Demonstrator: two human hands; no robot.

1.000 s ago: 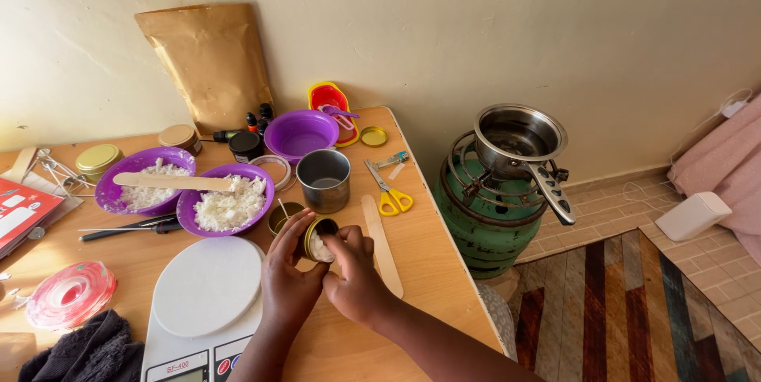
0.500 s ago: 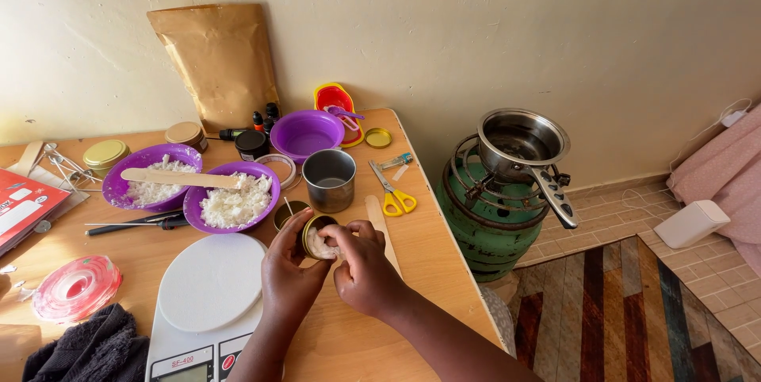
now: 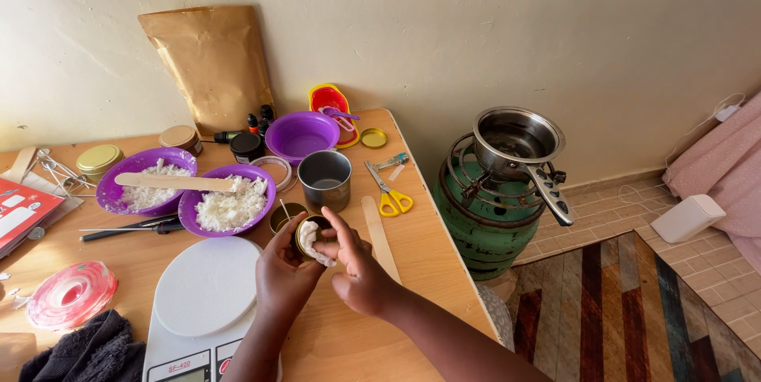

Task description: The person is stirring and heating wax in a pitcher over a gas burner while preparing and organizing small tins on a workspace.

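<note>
My left hand grips a small gold tin tilted on its side above the wooden table. My right hand presses a white tissue into the tin's mouth with its fingers. A second small tin with a wick stands just behind, close to a metal cup. A flat wooden stick lies right of my hands.
Two purple bowls of white flakes sit at the left, one with a wooden spatula across it. A white scale, yellow scissors, an empty purple bowl and a brown bag surround them. A green gas stove with pot stands off the table's right edge.
The view has shifted slightly. My hands lifted the tin toward me and tilted it, and my right fingers work the tissue inside it.
</note>
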